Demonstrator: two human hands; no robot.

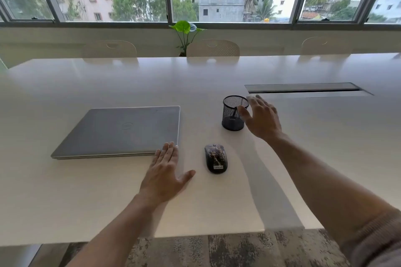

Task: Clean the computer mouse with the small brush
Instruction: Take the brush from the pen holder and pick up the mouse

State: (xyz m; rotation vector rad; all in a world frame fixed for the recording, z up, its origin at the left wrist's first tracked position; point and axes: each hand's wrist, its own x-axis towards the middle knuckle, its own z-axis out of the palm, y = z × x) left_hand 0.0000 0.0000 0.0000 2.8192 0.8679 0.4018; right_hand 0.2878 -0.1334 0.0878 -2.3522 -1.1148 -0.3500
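Note:
A dark computer mouse (pixel 215 158) with a dusty, speckled top lies on the white table (pixel 108 201) in front of me. Behind it and slightly right stands a black mesh cup (pixel 233 120) with a dark, thin brush handle (pixel 234 112) leaning inside. My right hand (pixel 261 119) hovers just right of the cup, fingers spread and straight, holding nothing. My left hand (pixel 166 171) lies flat on the table to the left of the mouse, fingers straight, its fingertips at the laptop's near corner.
A closed grey laptop (pixel 121 131) lies to the left. A long cable slot (pixel 303 88) is sunk into the table at the back right. Several pale chairs (pixel 212 49) and a plant (pixel 185 32) stand beyond the far edge, under the windows.

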